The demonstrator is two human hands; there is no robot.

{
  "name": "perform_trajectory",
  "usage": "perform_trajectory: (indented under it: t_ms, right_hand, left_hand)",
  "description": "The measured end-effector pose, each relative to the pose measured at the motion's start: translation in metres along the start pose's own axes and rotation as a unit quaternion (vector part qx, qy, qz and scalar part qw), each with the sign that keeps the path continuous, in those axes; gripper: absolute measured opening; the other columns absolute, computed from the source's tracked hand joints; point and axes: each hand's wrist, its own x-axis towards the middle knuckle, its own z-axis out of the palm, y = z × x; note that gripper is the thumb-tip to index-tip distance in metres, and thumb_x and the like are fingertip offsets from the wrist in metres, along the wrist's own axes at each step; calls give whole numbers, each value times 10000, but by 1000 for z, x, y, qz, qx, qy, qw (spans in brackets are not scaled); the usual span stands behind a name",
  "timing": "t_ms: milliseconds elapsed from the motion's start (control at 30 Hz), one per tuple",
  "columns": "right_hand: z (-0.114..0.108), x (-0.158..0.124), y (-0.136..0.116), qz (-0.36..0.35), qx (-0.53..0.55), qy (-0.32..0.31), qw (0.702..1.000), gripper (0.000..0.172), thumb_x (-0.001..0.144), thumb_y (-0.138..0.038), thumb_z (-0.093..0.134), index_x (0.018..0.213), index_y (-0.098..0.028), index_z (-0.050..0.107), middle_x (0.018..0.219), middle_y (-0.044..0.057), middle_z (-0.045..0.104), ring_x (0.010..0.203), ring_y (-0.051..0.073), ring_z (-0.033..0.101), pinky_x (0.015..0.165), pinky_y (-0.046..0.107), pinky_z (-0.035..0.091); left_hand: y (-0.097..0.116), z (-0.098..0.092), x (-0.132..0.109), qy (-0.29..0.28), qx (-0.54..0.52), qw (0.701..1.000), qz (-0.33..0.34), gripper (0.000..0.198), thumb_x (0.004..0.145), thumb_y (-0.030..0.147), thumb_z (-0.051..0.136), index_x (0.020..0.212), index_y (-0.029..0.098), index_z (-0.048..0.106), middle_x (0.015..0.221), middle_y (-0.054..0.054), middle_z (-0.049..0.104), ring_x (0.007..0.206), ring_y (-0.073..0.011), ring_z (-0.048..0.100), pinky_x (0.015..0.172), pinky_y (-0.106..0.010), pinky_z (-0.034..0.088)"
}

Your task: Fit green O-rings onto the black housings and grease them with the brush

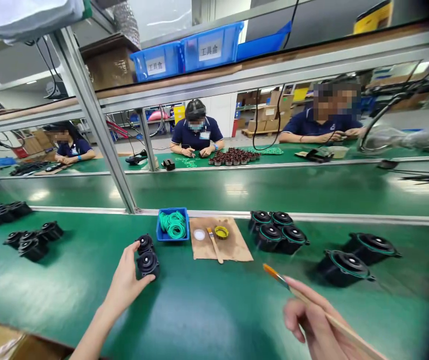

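Observation:
My left hand [126,280] wraps its thumb and fingers around two black cylindrical housings [147,264] that stand one behind the other on the green bench. Its thumb presses on the nearer one. A slim paintbrush [274,275] with orange bristles and a pale wooden handle is gripped in my right hand [314,320], bristles pointing up and to the left above the bench. Right of centre stand several black housings [270,237] with green rings around their tops. Two more ringed housings [345,267] sit farther right.
A blue bin [172,238] holds green rings. Beside it, stained cardboard [235,250] carries a flat brush [214,245], a white lid [199,234] and a yellow-rimmed pot [221,232]. More housings [32,247] stand left. A metal post [98,135] rises behind; co-workers sit across.

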Motion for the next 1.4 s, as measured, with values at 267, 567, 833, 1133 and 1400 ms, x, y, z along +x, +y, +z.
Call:
perform_trajectory:
  t_ms: [267,567,833,1133,1400]
  right_hand:
    - [77,51,-7,-54,-35,-82,995,319,983,-432,459,1043,-197,665,703,33,629,566,137,570,446,209,467]
    - [167,123,35,-234,-341,-240,878,82,942,-205,540,958,-185,618,959,73,664,895,200,638,780,299,516]
    - [224,172,62,-173,-482,-190,838,76,879,-212,639,831,-159,666,841,106,657,850,246,609,757,317,429]
    - [218,175,60,-165,-501,-214,822,95,876,-259,664,815,-192,693,811,68,680,809,221,634,700,286,386]
    - [217,179,59,-199,-438,-202,853,109,866,-237,657,772,-194,691,785,51,692,719,198,638,648,276,396]
  left_hand:
    - [12,34,-30,32,-70,997,-8,561,770,252,656,1286,207,440,1110,-90,561,1015,-279,640,874,-477,554]
    - [45,23,-9,-160,-143,973,79,406,785,302,729,1160,231,592,1129,-87,641,1019,-261,646,881,-394,551]
    - [42,15,40,-73,-51,988,124,224,845,161,622,1064,208,625,1047,-70,669,975,-250,637,863,-422,542]
    - [21,5,32,-55,-67,994,71,168,837,180,627,998,220,656,1004,-51,691,925,-229,663,802,-368,554]
    - [16,4,27,-43,-67,994,70,156,846,177,617,993,219,650,1003,-54,687,943,-234,659,817,-382,558]
